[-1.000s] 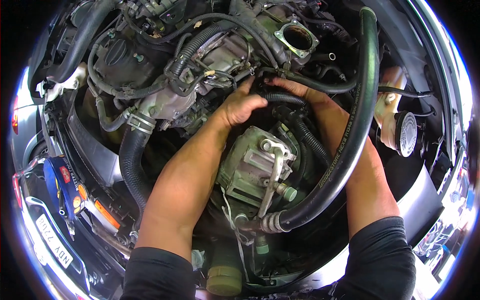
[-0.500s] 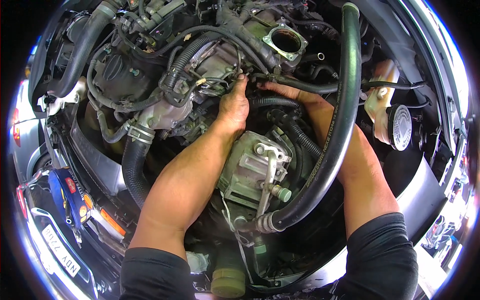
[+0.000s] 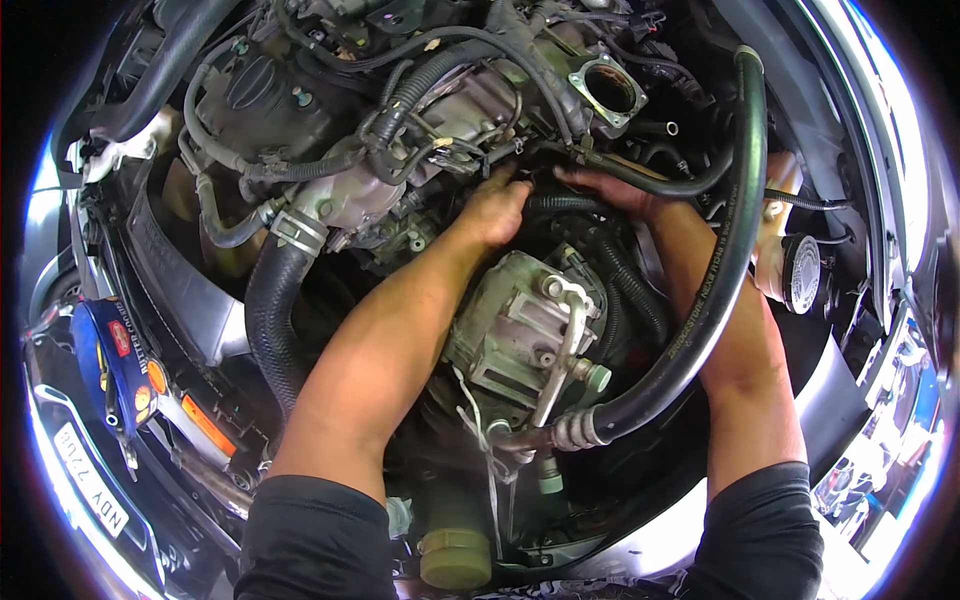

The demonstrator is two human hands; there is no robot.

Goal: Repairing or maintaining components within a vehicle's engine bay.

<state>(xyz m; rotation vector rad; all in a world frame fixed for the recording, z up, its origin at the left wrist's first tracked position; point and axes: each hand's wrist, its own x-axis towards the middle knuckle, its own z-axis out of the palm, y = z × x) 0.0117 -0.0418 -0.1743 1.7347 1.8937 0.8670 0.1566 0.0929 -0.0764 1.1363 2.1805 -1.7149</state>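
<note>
Both my arms reach deep into an engine bay. My left hand [image 3: 497, 207] is closed among wiring and hoses [image 3: 480, 140] at upper centre; what its fingertips hold is hidden. To its right my right hand [image 3: 610, 188] reaches beneath a thin black hose [image 3: 666, 183], near a corrugated loom [image 3: 565, 203]; its fingers are partly hidden and their grip is unclear. Between my forearms sits a silver compressor-like housing [image 3: 515, 335] with a bent metal pipe. An open round flanged metal port [image 3: 608, 88] lies above my right hand.
A thick black hose [image 3: 738, 240] curves over my right forearm. A ribbed hose [image 3: 278, 300] runs beside my left arm. A pale reservoir with round cap [image 3: 797, 270] is at right, a yellowish cylindrical container [image 3: 455, 555] at bottom, a blue pouch [image 3: 120, 360] on the left edge.
My left hand's raised thumb has bent down and the hand sits slightly lower than half a second ago. My right hand stays under the hose. The camera view has shifted slightly.
</note>
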